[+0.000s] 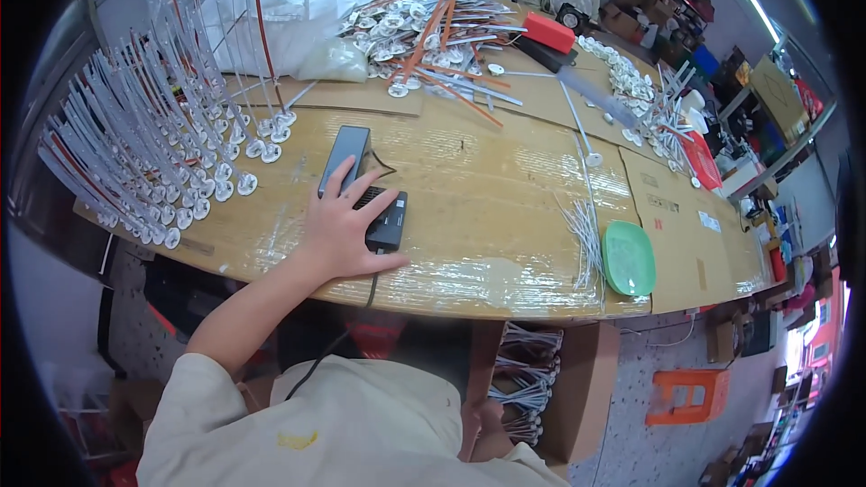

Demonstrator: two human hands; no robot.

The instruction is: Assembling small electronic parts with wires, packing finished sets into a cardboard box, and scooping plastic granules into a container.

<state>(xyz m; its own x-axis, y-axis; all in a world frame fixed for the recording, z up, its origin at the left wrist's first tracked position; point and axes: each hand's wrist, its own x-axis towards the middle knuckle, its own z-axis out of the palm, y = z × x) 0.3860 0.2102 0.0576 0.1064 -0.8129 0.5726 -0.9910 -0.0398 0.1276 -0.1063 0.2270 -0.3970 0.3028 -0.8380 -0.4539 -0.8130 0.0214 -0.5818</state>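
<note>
My left hand (338,225) lies palm down over a small black device (390,221), its fingers spread and the thumb stretched out near the table's front edge. A black cable runs from the device down over that edge toward my shirt. Just beyond the fingers, a grey-blue rectangular box (350,146) rests on the table, close to the fingertips. Low beside my body, my right hand (488,430) is at an open cardboard box (586,392) full of bundled thin white and brown sticks with round ends (528,379). The right hand's fingers are hidden.
Many clear and brown sticks on round bases (171,149) stand upright at the table's left. A heap of similar pieces (433,36) lies at the back, beside a white plastic bag (289,4). A green tray (629,257) sits front right. An orange stool (687,397) stands on the floor. A masked person sits opposite.
</note>
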